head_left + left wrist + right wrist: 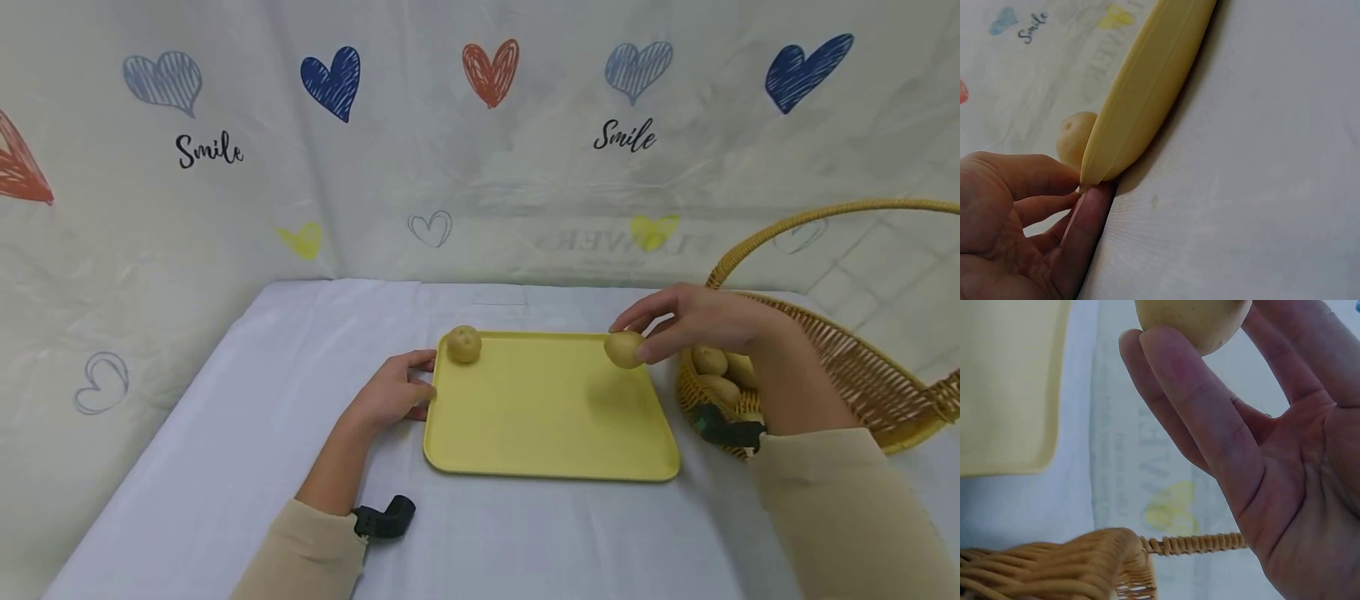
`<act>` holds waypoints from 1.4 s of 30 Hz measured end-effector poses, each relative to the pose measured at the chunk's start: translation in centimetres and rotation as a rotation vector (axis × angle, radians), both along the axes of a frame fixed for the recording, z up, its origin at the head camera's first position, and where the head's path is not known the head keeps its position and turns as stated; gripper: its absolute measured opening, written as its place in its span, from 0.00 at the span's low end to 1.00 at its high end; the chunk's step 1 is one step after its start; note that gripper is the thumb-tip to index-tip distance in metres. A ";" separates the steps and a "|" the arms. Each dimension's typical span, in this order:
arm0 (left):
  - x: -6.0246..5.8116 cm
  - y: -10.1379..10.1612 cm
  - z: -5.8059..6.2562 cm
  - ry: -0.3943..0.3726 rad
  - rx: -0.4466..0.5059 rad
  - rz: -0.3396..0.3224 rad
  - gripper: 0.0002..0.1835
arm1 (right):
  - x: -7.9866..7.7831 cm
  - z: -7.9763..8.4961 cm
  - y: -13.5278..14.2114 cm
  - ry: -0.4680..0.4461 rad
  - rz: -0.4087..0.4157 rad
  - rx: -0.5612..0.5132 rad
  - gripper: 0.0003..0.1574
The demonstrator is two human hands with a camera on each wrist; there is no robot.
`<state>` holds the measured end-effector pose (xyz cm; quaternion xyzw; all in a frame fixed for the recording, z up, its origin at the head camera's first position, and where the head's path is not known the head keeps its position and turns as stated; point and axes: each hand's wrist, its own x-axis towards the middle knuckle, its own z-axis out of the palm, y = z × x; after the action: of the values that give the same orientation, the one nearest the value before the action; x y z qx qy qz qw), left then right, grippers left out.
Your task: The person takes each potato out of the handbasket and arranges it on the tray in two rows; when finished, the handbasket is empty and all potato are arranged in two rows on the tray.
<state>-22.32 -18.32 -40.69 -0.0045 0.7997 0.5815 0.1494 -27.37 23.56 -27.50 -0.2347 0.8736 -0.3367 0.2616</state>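
My right hand (pixel 697 321) holds a potato (pixel 624 349) between thumb and fingertips, above the far right corner of a yellow tray (pixel 555 408). In the right wrist view the same potato (pixel 1197 322) shows at the top, partly cut off by the frame. The left hand (pixel 390 389) pinches the tray's left edge; in the left wrist view, its thumb and fingers (pixel 1088 215) meet at the tray's rim (pixel 1147 94). Another potato (pixel 464 344) sits in the tray's far left corner.
A wicker basket (pixel 862 358) with a tall handle (pixel 825 215) stands right of the tray, partly behind my right forearm. Several potatoes (pixel 718 388) lie in it. White cloth (pixel 300 350) covers the table, and a sheet printed with hearts (pixel 491 73) hangs behind.
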 end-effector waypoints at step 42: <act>0.1 0.1 0.2 0.004 -0.018 -0.004 0.39 | -2.6 -4.3 -7.6 0.112 -0.038 -0.031 0.26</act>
<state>-22.18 -18.26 -40.45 -0.0032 0.8052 0.5740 0.1488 -29.93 15.92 -31.82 -0.2408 0.8856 -0.3416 0.2024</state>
